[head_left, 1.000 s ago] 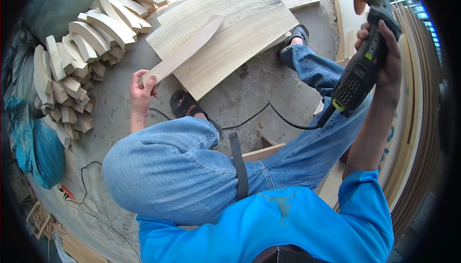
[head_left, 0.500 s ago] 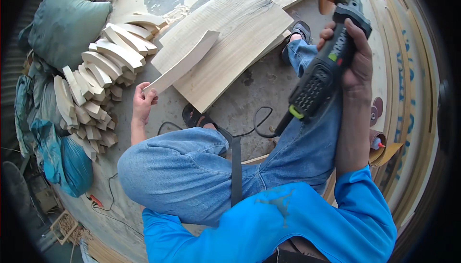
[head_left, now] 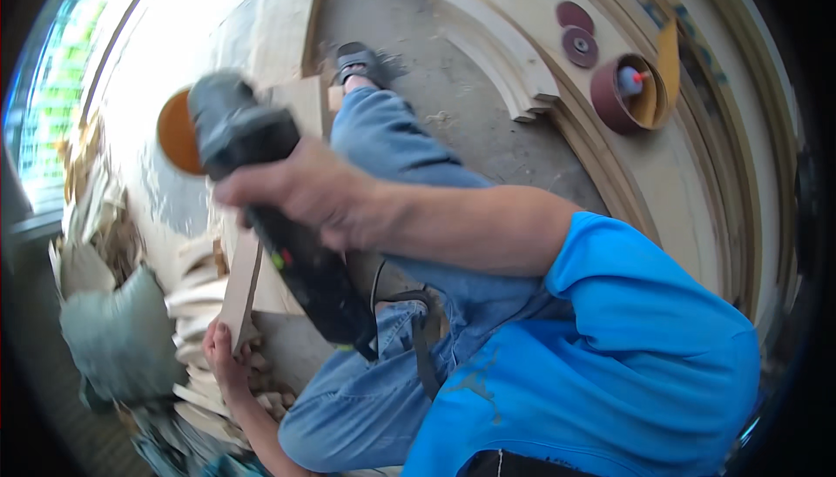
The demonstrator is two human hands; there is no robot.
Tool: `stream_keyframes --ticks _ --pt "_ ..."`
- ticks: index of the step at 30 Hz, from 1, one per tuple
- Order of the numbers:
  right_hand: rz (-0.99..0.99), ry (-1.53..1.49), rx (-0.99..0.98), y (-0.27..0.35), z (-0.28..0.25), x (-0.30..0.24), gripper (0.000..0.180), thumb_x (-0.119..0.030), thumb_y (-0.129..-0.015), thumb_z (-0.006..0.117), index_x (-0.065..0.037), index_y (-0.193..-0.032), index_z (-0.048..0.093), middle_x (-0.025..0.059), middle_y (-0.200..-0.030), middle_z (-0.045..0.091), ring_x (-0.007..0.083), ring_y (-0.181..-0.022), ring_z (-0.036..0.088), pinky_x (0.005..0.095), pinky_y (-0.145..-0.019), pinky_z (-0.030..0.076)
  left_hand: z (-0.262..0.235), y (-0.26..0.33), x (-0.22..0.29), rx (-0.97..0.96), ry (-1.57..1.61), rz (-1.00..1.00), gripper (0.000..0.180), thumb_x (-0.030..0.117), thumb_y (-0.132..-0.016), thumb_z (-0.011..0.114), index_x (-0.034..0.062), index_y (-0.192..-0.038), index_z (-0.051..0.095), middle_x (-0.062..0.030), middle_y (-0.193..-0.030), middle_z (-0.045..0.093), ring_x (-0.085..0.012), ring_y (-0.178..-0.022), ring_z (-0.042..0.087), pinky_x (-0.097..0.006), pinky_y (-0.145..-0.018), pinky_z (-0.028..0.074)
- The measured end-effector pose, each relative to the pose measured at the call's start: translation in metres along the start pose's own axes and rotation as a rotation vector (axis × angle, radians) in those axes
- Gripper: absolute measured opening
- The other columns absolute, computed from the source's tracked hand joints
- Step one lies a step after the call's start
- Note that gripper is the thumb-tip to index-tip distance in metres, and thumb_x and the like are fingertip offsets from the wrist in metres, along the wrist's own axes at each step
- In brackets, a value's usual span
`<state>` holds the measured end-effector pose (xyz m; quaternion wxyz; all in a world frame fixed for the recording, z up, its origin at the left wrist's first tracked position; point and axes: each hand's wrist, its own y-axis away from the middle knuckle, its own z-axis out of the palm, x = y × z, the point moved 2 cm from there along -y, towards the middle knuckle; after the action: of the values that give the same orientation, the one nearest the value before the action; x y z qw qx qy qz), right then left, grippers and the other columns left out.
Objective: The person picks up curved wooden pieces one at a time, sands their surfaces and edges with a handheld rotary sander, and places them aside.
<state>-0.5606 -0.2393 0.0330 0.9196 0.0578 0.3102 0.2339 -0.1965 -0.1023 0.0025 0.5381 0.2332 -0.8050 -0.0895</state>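
My right hand (head_left: 309, 191) is wrapped round a black angle grinder (head_left: 305, 281), blurred by motion. The orange-brown disc (head_left: 178, 133) on its head faces left. Below it, my left hand (head_left: 223, 346) grips the near end of a curved wooden piece (head_left: 241, 290) between thumb and fingers. The grinder's head and my right hand hide the far part of that piece. Whether the disc touches the wood cannot be made out.
Left of my left hand lies a pile of curved wooden pieces (head_left: 196, 329), beside a stuffed grey-green sack (head_left: 126, 338). At the right are more curved strips (head_left: 501, 46), two dark red discs (head_left: 578, 44) and a roll of abrasive (head_left: 610, 98) with a small bottle inside.
My view has turned toward the right. The grinder has swung across from my right side to the left, over the curved wooden piece. Both hands keep their hold.
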Motion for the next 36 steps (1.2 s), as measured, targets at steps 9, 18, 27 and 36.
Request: stream_keyframes --ticks 9,18,27,36 --pt "-0.083 -0.247 -0.129 0.012 0.004 -0.022 0.039 -0.011 -0.074 0.084 -0.004 -0.104 0.06 0.0059 -0.083 0.066 0.0174 -0.069 0.067 0.034 -0.065 0.057 0.098 -0.143 0.1 -0.275 0.062 0.23 0.039 0.031 -0.102 0.059 0.0027 -0.128 0.061 -0.0086 -0.12 0.061 -0.0166 -0.106 0.063 -0.032 -0.09 0.052" --pt "-0.17 -0.565 -0.423 0.059 -0.05 -0.05 0.046 -0.02 -0.078 0.079 0.0 -0.114 0.06 0.0118 -0.092 0.069 0.0218 -0.074 0.071 0.0385 -0.072 0.061 0.277 -0.079 0.143 -0.364 0.238 0.089 0.031 0.029 -0.102 0.061 0.0005 -0.116 0.062 -0.0086 -0.1 0.062 -0.0177 -0.082 0.062 -0.031 -0.068 0.049" --pt "-0.516 -0.116 -0.212 0.15 -0.176 -0.151 0.047 -0.029 -0.085 0.074 0.006 -0.116 0.064 0.0155 -0.094 0.072 0.0251 -0.082 0.073 0.0378 -0.075 0.063 0.507 -0.044 0.126 -0.308 0.607 -0.179 0.028 0.026 -0.102 0.063 -0.0016 -0.103 0.062 -0.0086 -0.08 0.063 -0.0189 -0.059 0.06 -0.03 -0.047 0.046" --pt "-0.528 0.002 0.177 0.235 -0.217 -0.138 0.067 -0.03 -0.083 0.079 0.002 -0.133 0.048 0.0126 -0.106 0.057 0.0219 -0.087 0.063 0.0377 -0.077 0.053 0.627 -0.063 -0.017 -0.367 0.437 -0.319 0.033 0.021 -0.1 0.065 0.0104 -0.132 0.062 -0.0087 -0.11 0.07 -0.023 -0.092 0.069 -0.045 -0.073 0.059"
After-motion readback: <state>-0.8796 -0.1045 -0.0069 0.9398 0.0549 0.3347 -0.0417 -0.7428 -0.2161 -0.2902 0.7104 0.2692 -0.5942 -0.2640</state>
